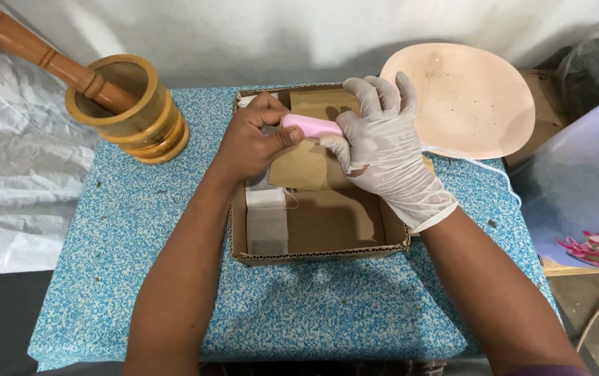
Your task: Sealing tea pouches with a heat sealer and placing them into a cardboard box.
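Gripping pink bar point(311, 126), left hand point(250, 143), gloved right hand point(383, 150) fingers closed

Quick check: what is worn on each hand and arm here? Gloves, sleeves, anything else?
The right hand wears a thin, whitish disposable glove that ends in a rolled cuff just past the wrist; the forearm above it is bare. The left hand is ungloved, its forearm bare too. No watch or jewellery shows. A sliver of purple sleeve shows at the frame's lower right.
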